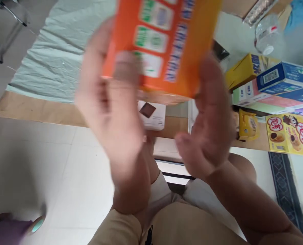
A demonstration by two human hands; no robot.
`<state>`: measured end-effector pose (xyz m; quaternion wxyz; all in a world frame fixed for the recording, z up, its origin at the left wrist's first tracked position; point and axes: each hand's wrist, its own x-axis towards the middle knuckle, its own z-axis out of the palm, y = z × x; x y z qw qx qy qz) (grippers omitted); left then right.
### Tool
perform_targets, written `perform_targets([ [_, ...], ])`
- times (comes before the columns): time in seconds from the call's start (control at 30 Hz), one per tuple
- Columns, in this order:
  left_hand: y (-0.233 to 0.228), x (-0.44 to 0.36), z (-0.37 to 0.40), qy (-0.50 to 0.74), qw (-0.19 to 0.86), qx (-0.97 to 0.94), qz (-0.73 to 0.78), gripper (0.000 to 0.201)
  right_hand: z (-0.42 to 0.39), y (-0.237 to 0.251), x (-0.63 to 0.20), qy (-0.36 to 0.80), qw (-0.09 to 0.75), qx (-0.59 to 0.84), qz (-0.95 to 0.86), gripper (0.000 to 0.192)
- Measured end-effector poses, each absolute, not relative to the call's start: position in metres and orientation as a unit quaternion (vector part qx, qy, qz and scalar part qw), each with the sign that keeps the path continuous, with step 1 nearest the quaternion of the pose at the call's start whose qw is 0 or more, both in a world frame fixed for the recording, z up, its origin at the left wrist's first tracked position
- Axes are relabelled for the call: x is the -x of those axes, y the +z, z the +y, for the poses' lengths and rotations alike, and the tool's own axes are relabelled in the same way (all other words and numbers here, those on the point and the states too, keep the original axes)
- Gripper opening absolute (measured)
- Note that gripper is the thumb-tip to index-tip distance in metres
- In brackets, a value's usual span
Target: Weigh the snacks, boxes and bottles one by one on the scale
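An orange box (151, 44) with green-and-white panels and blue-and-white lettering is held up close to the camera, blurred by motion. My left hand (113, 92) is closed on its left side, the thumb pressed on the printed face. My right hand (210, 119) rests against the box's right side with curved fingers partly hidden behind it; its thumb points away from the box. Below the orange box, a white box with a brown square (151, 115) lies at the table's near edge, partly covered by my hands.
Several boxes stand at the right, among them a blue box (285, 80) and a yellow box (243, 71). Nearer lie a yellow packet (248, 126) and a yellow cookie box (290, 132). A clear plastic bottle (267, 35) is behind. Green cloth (54, 54) covers the table's left.
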<state>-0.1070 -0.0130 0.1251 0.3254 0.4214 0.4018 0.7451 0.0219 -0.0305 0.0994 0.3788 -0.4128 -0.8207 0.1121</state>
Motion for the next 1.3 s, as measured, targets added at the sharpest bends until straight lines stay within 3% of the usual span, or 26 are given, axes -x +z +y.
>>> perform_targets([
  [0.07, 0.117, 0.144, -0.013, 0.767, 0.258, -0.403, 0.427, 0.052, -0.023, 0.113, 0.014, 0.12, 0.396, 0.358, -0.837, 0.064],
  [0.13, 0.101, 0.18, -0.01, 0.771, 0.242, -0.398, 0.434, 0.038, -0.015, 0.117, 0.046, 0.139, 0.356, 0.334, -0.862, 0.058],
  [0.37, 0.035, 0.264, 0.011, 0.755, 0.307, -0.305, 0.493, 0.007, 0.003, 0.076, 0.097, 0.174, 0.236, 0.322, -0.9, 0.067],
  [0.6, 0.009, 0.272, 0.02, 0.698, 0.363, -0.263, 0.559, 0.023, 0.012, 0.057, 0.105, 0.162, 0.203, 0.345, -0.902, 0.063],
  [0.7, 0.006, 0.273, 0.02, 0.652, 0.371, -0.266, 0.605, 0.021, 0.014, 0.059, 0.105, 0.154, 0.199, 0.342, -0.905, 0.048],
  [0.83, 0.009, 0.271, 0.019, 0.63, 0.349, -0.28, 0.635, 0.02, 0.013, 0.068, 0.084, 0.14, 0.265, 0.338, -0.892, 0.029],
  [0.93, 0.013, 0.266, 0.017, 0.616, 0.321, -0.302, 0.653, 0.021, 0.012, 0.066, 0.047, 0.099, 0.313, 0.42, -0.846, 0.034],
  [1.07, 0.018, 0.261, 0.014, 0.578, 0.316, -0.337, 0.673, 0.02, 0.011, 0.041, -0.009, 0.115, 0.273, 0.563, -0.772, 0.06],
  [1.3, 0.028, 0.254, 0.017, 0.544, 0.267, -0.348, 0.716, 0.021, 0.015, 0.016, -0.029, 0.228, 0.251, 0.524, -0.782, 0.074],
])
